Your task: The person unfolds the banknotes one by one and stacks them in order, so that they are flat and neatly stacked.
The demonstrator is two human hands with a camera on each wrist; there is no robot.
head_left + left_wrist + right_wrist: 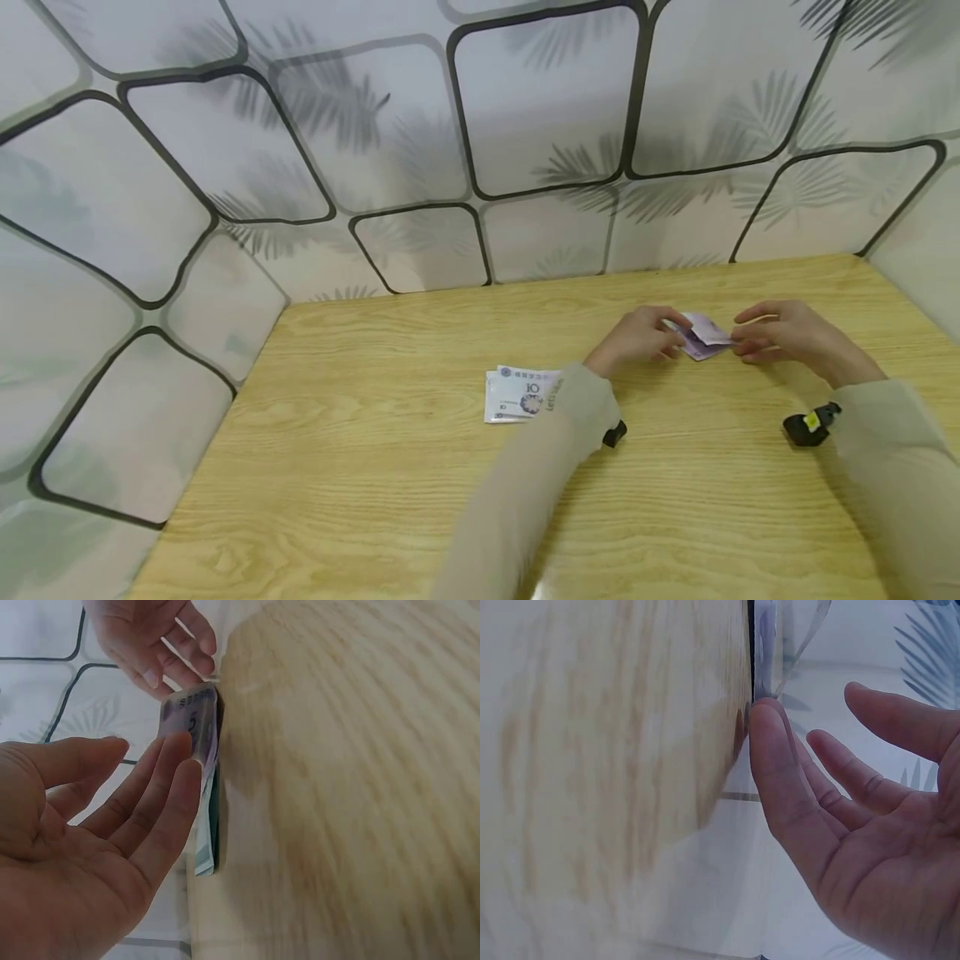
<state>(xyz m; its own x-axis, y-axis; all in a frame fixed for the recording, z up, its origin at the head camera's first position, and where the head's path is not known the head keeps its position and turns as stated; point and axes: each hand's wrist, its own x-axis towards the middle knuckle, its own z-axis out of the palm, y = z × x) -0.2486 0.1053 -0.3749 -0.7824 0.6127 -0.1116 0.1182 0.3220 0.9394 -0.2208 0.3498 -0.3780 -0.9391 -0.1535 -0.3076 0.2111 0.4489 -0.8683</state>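
Observation:
A folded purple banknote lies towards the back right of the table, between the two hands. The left hand is at its left end, fingers extended and thumb apart from them. In the left wrist view the purple banknote shows a 5, and a pale greenish folded paper sits beside it. The right hand is at the note's right end. Its fingers look nearly straight in the right wrist view, one fingertip touching the note's edge, the thumb held away.
Nearer the table's middle lies a small stack of banknotes, the top one marked 10, partly hidden by the left sleeve. A patterned wall borders the wooden table at the back. A black wrist device hangs by the right sleeve.

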